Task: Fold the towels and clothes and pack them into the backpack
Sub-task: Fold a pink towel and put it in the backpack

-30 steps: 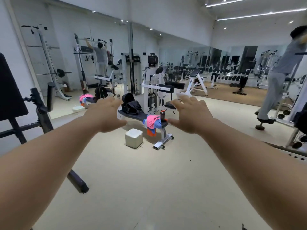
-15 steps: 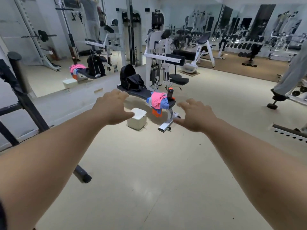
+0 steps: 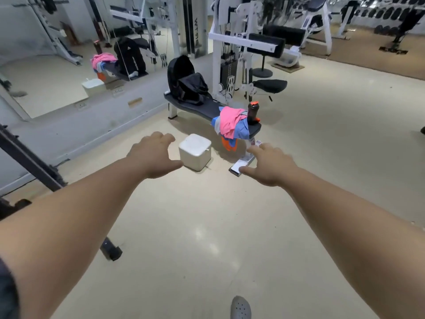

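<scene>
Both the left hand (image 3: pixel 153 155) and the right hand (image 3: pixel 269 166) are reaching forward, fingers relaxed, grasping nothing. Clothes (image 3: pixel 231 124) are hanging over the bench (image 3: pixel 207 109) end; the backpack (image 3: pixel 184 81) is sitting upright at the far end.

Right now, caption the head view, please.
Left hand and right hand, both empty, extend toward a bench with backpack and clothes.

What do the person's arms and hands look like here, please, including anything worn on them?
The left hand and right hand wear no glove, ring, watch or band. The arms behind them are uncovered, apart from the edge of a dark sleeve on the left upper arm, in the lower left corner. No sleeve shows on the right arm.
</scene>
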The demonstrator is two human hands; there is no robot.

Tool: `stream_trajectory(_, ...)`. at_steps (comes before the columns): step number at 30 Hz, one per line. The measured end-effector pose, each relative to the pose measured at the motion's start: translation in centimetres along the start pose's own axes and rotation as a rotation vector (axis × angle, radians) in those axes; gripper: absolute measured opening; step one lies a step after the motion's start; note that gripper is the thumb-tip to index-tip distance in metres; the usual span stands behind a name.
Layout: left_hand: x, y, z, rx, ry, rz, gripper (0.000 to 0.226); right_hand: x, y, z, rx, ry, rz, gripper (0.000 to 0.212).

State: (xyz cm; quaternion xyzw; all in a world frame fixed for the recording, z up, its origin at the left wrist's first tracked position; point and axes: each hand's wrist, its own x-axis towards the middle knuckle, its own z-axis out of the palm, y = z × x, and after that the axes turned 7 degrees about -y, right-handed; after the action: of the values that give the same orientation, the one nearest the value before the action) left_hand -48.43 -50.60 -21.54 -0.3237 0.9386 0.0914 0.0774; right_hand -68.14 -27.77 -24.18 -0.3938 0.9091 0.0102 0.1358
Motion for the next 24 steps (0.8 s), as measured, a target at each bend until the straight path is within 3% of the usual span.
stream_trajectory(6, 13.5, 0.5, -1.2, -0.032, -0.02, -0.026, 0.075, 15.4, 2.0, -3.1, 0.026, -0.055, -0.051, 0.07)
stream_trajectory(12, 28.8, -3.7, -1.9, -0.069, -0.033, -0.023, 0.074, 31.2, 0.5, -3.5, 0.049, -0.124, -0.042, 0.07)
stream_trajectory(24, 59.4, -11.7, -6.6, -0.328, -0.149, 0.044, 0.077, 58.4, -3.8, -7.8, 0.278, -0.172, 0.17, 0.076)
